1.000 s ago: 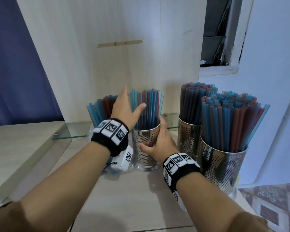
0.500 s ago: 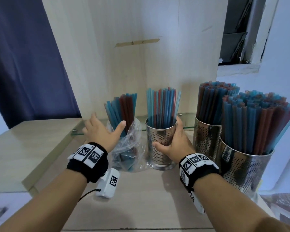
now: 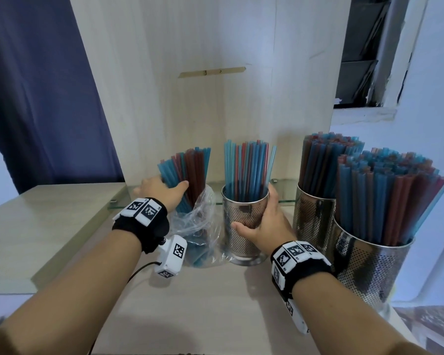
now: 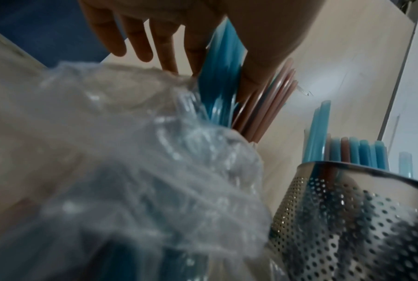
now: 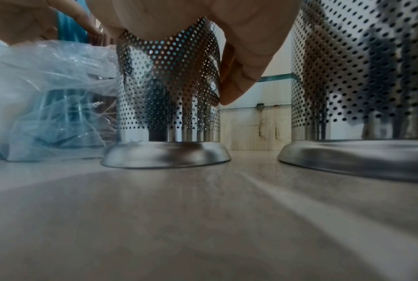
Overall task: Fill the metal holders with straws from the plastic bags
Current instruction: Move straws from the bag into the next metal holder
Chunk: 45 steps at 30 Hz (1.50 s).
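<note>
A clear plastic bag (image 3: pixel 203 226) stands on the counter with blue and red straws (image 3: pixel 187 170) sticking out of its top. My left hand (image 3: pixel 164 188) reaches into that bunch. In the left wrist view its fingers (image 4: pixel 169 47) are straight, and the blue straws (image 4: pixel 222 66) sit between forefinger and thumb. Right of the bag stands a perforated metal holder (image 3: pixel 241 216), partly filled with straws (image 3: pixel 246 170). My right hand (image 3: pixel 264 221) grips it around the wall, fingers (image 5: pixel 246 72) curled round its far side.
Two larger metal holders (image 3: pixel 313 221) (image 3: pixel 374 267) packed with straws stand at the right, close to my right wrist. A glass shelf (image 3: pixel 282 185) and a wooden back panel (image 3: pixel 215 98) lie behind. A raised wooden ledge (image 3: pixel 49 213) borders the left.
My left hand left the straws in the middle holder, swung out to the left, then came in onto the bagged straws. My right hand stayed on the holder.
</note>
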Motion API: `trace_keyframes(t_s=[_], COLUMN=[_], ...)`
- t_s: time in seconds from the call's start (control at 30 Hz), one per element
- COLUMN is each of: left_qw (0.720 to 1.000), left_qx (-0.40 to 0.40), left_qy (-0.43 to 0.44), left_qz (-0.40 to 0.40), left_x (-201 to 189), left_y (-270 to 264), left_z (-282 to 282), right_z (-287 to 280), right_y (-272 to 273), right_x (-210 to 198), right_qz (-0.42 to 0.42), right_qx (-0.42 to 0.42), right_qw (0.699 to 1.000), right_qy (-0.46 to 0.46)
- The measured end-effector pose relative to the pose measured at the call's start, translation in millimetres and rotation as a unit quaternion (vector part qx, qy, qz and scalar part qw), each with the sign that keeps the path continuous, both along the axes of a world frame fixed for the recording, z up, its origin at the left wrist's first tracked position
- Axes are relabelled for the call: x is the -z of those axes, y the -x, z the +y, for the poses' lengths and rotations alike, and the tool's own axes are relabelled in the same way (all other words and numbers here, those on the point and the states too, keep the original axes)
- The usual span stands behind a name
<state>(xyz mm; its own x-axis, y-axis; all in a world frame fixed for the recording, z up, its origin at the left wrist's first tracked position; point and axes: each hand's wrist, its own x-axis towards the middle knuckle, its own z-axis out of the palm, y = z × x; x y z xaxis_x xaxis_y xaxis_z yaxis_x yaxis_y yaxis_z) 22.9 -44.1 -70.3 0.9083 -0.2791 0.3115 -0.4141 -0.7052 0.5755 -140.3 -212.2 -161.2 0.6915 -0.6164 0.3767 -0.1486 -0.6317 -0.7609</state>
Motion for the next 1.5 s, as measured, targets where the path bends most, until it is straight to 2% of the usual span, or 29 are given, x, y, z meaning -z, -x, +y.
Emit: trace_keyframes(t_s=[0.3,0.37,0.67,0.8,0.97,1.07,1.13,1.2,1.37,1.5], left_qw=[0.99,0.981,0.947,0.904,0.817,0.775,0.759,0.759,0.798,0.797], left_qx=[0.027,0.04,0.082,0.123,0.174,0.209,0.242,0.269,0.334,0.303], left_qy=[0.141,0.189,0.307,0.397,0.521,0.568,0.578,0.571,0.487,0.514], left_qz=[-0.016,-0.017,-0.053,-0.1,-0.172,-0.181,-0.176,-0.16,-0.123,-0.095], left_x=[6.4,2.5,-34.5,-62.6,-99.6,-115.1,-120.5,-117.8,-71.3,-54.1], left_y=[-3.1,-4.5,-12.4,-6.8,16.2,31.1,41.5,52.1,62.6,48.0], left_z=[-7.2,-9.0,-9.1,1.7,20.8,32.4,38.6,42.1,38.2,35.2], right_z=[-0.4,-1.0,-1.6,-2.1,-1.8,-1.6,-1.5,-1.3,-0.9,-1.4], right_y=[-0.9,-1.4,-1.8,-2.0,-2.1,-2.2,-2.2,-2.4,-2.2,-2.8], right_x=[-0.7,-0.2,0.7,2.0,1.1,1.6,1.6,1.5,2.2,2.5], right_qz=[0.007,0.005,0.006,0.005,0.004,0.001,0.001,0.0,-0.008,-0.007], right_qx=[-0.002,0.0,0.001,0.002,-0.001,0.001,0.0,-0.001,-0.003,0.001], right_qw=[1.0,1.0,1.0,1.0,1.0,1.0,1.0,1.0,1.0,1.0], right_qy=[-0.004,-0.002,-0.002,-0.001,0.001,0.002,0.001,0.0,0.003,0.003])
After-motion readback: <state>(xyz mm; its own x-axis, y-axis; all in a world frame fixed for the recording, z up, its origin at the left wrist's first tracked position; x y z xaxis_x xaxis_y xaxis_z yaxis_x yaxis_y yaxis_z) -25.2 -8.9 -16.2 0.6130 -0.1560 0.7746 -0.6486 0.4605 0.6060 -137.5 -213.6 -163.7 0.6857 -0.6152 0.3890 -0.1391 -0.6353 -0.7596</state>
